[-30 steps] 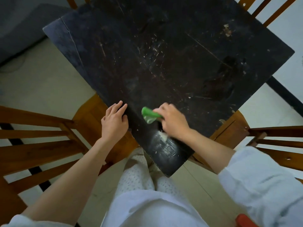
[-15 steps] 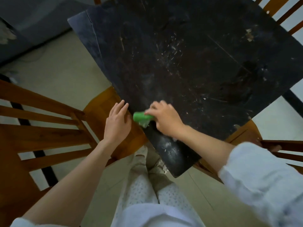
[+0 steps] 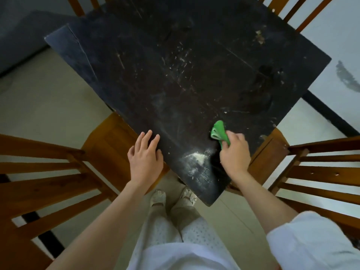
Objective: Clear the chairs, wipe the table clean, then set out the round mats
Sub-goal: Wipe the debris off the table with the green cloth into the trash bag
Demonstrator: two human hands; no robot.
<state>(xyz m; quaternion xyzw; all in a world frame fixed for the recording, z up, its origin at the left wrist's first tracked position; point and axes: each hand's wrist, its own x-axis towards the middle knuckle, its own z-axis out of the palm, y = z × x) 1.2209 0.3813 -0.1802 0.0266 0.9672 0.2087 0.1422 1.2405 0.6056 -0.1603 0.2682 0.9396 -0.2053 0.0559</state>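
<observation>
Pale floor tiles [image 3: 44,106] are showing around a dark square bench [image 3: 194,61] that is filling the upper middle of the frame, turned so one corner is pointing toward the person at lower centre. Its black top is looking scuffed, with pale scratches and crumbs scattered near the middle and a patch of white powder [image 3: 195,157] lying close to the near corner. The right hand [image 3: 234,152] is gripping a green cloth [image 3: 219,131] with curled fingers, and the cloth is pressing against the bench top just above and right of the powder, at centre right of the frame. The left hand [image 3: 146,154] is resting at the bench's lower left edge with its fingers straight and spread, holding nothing. Wooden slatted chairs are standing around the bench: one chair [image 3: 48,180] at the left of the frame with its seat tucked under the edge, another chair [image 3: 315,168] at the right, and slats of more chairs showing at the top. White sleeves, light patterned trousers and pale shoes [image 3: 173,195] are showing at the bottom of the frame.
</observation>
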